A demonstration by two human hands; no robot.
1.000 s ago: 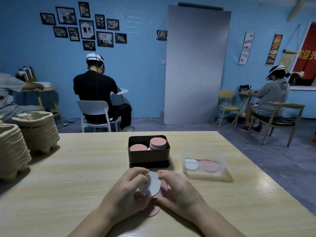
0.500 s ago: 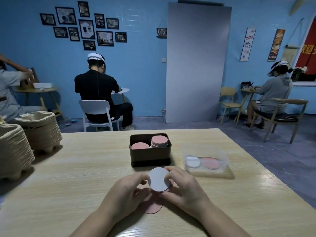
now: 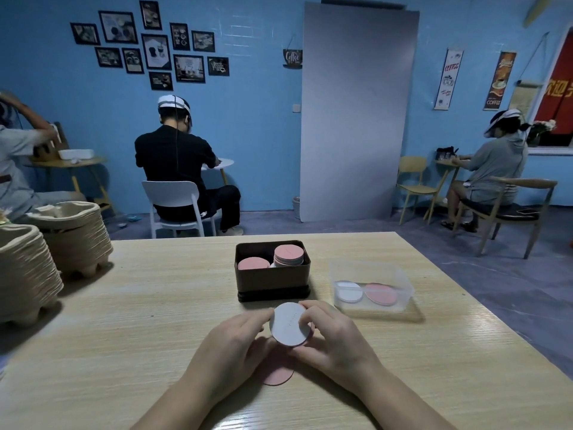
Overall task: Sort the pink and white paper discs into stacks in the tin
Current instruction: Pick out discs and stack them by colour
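A long pale wooden table [image 3: 124, 336] filled the foreground. Two stacks of moulded beige pulp trays [image 3: 74, 240] stood at its left edge, and a clear plastic tub [image 3: 403, 280] sat towards its right. Beyond it, a person in black [image 3: 176, 162] sat on a white plastic chair [image 3: 173, 197], back turned, at a small round white table [image 3: 221, 162]. A tall grey panel [image 3: 356, 113] leaned against the blue wall [image 3: 263, 88], with a cluster of black-framed pictures [image 3: 155, 48] to its left. Far right, a person in a grey hoodie [image 3: 496, 169] sat on a wooden armchair [image 3: 508, 209] near an empty yellow chair [image 3: 415, 181].

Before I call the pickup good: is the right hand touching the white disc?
Touching. The head view shows the right hand with fingertips curled over the right edge of the white disc; the left hand holds its other side.
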